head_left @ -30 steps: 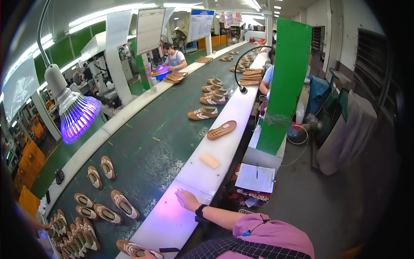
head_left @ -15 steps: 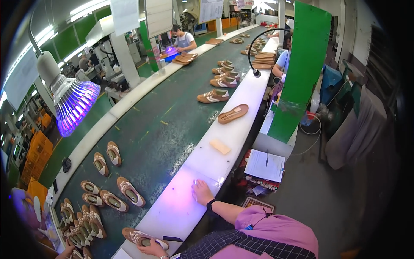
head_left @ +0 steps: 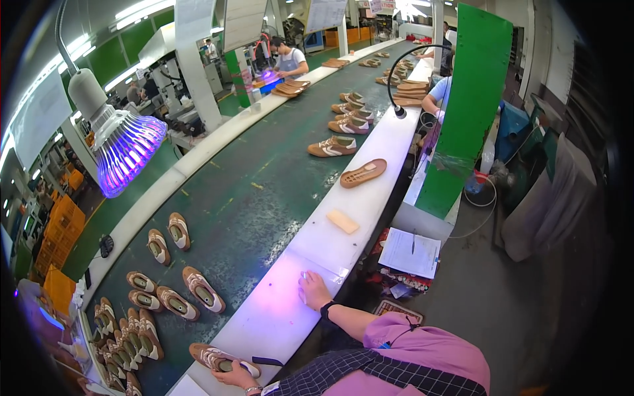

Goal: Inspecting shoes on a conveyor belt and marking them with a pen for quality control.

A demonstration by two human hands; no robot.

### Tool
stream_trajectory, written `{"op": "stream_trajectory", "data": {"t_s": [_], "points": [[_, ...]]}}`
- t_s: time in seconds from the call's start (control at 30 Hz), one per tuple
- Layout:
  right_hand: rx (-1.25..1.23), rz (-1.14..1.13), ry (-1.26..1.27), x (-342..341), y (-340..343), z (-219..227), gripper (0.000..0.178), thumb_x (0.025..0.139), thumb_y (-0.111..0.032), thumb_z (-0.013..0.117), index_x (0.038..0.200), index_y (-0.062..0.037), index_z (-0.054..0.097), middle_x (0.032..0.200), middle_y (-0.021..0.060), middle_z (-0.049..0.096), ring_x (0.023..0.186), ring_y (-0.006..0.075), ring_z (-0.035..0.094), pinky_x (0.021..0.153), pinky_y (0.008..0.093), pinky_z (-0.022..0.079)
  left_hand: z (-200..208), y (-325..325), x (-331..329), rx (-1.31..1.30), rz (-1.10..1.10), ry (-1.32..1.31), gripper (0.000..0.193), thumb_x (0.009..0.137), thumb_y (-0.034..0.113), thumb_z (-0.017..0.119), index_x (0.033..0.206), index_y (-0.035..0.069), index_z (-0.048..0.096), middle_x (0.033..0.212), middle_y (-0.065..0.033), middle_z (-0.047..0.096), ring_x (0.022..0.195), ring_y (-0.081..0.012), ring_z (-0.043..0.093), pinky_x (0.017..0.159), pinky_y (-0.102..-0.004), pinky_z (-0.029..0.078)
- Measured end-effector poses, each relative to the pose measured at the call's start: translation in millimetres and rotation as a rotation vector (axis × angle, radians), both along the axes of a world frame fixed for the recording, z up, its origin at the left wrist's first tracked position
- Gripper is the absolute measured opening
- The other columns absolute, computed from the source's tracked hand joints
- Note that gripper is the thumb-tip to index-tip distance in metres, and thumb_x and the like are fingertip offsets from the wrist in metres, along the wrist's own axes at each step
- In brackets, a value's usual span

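Note:
A brown-and-white sneaker (head_left: 210,356) lies on the white ledge's near end. My left hand (head_left: 236,376) grips it around the heel opening, fingers closed on it. Farther along the ledge, under a pink-violet glow, my right hand (head_left: 314,290) rests palm down with its fingers stretched on the white surface (head_left: 284,330). Nothing clear shows in it. A dark flat strip (head_left: 267,361) lies on the ledge next to the sneaker. Beyond my right hand are a pale yellow block (head_left: 343,222) and a brown shoe sole (head_left: 363,173).
The green conveyor belt (head_left: 264,198) carries several matching shoes (head_left: 177,303) at left and more (head_left: 332,146) farther off. A violet-lit lamp (head_left: 129,148) hangs at left. A green panel (head_left: 465,112) and clipboard papers (head_left: 409,253) stand right. Co-workers (head_left: 290,61) work along the line.
The whole picture has shifted slightly rightward. Both my hands keep their places, the left on the sneaker and the right on the ledge. A co-worker's hand at the lower left has drawn back.

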State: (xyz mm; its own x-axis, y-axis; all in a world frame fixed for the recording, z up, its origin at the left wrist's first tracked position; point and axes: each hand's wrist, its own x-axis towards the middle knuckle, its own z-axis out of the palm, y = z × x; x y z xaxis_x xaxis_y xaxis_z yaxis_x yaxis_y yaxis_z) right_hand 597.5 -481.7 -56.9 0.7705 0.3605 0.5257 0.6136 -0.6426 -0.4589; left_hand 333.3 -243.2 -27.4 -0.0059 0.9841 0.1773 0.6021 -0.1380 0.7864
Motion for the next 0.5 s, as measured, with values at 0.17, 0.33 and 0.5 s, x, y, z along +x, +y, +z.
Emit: {"op": "stream_trajectory", "data": {"t_s": [0.17, 0.33, 0.5], "points": [[-0.031, -0.033, -0.014, -0.6, 1.0, -1.1, 0.03, 0.075, -0.016, 0.063, 0.1, 0.0001, 0.056, 0.116, 0.0224, 0.054, 0.116, 0.0377, 0.045, 0.099, 0.0468, 0.035, 19.9, -12.7, 1.0, 0.033, -0.084, -0.045, 0.088, 0.06, 0.015, 0.078, 0.13, -0.01, 0.032, 0.124, -0.031, 0.042, 0.115, -0.0454, 0.044, 0.099, -0.0516, 0.036], [-0.024, -0.015, 0.001, -0.6, 0.1, -1.2, 0.029, 0.076, -0.016, 0.063, 0.1, -0.0003, 0.056, 0.118, 0.0221, 0.053, 0.117, 0.0372, 0.045, 0.1, 0.0467, 0.035, 26.0, -17.9, 0.3, 0.014, -0.071, 0.018, 0.091, 0.061, 0.021, 0.081, 0.13, -0.012, 0.031, 0.126, -0.0331, 0.041, 0.117, -0.0466, 0.041, 0.101, -0.0524, 0.032], [-0.01, -0.016, 0.017, -1.4, 0.2, -0.4, 0.03, 0.077, -0.016, 0.062, 0.101, -0.0002, 0.055, 0.12, 0.0213, 0.053, 0.118, 0.0369, 0.044, 0.101, 0.0464, 0.034, 10.4, -9.7, -0.8, 0.055, -0.067, 0.033, 0.095, 0.061, 0.023, 0.082, 0.131, -0.013, 0.029, 0.127, -0.0341, 0.04, 0.118, -0.0481, 0.039, 0.103, -0.0526, 0.03]]}}
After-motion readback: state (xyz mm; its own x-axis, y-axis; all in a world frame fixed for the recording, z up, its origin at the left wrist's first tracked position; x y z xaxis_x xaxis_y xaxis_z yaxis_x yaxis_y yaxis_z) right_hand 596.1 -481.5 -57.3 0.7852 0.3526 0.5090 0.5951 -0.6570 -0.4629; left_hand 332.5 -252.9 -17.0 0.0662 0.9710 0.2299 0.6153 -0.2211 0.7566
